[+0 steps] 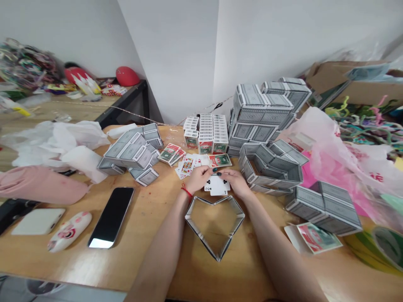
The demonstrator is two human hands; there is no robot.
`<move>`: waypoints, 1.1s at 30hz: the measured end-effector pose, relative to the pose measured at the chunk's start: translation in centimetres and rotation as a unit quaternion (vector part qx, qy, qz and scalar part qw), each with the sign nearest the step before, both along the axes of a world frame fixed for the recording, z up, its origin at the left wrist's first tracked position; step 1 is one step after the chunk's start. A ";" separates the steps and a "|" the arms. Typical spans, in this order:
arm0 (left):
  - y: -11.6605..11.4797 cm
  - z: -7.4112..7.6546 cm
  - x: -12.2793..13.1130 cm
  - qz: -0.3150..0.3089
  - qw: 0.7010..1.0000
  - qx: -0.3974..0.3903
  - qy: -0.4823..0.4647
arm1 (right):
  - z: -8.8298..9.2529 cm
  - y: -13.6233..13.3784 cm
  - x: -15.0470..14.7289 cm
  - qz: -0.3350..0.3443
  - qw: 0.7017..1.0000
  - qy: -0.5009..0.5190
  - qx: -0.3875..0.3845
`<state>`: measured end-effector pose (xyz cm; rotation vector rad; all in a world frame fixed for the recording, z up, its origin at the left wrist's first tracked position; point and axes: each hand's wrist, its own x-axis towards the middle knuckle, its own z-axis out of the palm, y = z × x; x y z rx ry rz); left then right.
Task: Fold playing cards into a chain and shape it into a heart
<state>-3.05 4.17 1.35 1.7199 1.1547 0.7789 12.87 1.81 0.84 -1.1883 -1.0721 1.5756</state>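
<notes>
Two white playing cards (pixel 217 186), a two and an ace of clubs, overlap between my hands just beyond a heart-shaped frame of folded cards (pixel 231 235). My left hand (pixel 201 178) pinches their left side, a red string on its wrist. From the right, my right hand (pixel 233 179) grips the other side, with both dark-nailed thumbs close together at the top. The heart frame stands on the table between my forearms. Loose face cards (pixel 186 165) lie past my left hand, and a red-green card pack (pixel 220 160) lies behind my fingers.
Grey folded-card structures stand at the left (pixel 129 149) and in a tall stack (pixel 261 113) at the right. Rows of card packs (pixel 206 134) sit at the back. A phone (pixel 111 218), a mouse (pixel 69 231) and a tape roll (pixel 378 249) lie on the wooden table (pixel 151 235).
</notes>
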 end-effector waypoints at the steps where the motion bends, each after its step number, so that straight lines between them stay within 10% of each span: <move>1: 0.0 -0.1 0.0 0.004 1.000 0.001 -0.001 | 0.0 0.0 -0.1 -0.012 1.000 -0.007 0.004; 33: 0.0 0.1 -0.1 0.042 0.998 -0.004 -0.036 | -1.3 0.2 -0.4 -0.107 0.970 -0.165 0.144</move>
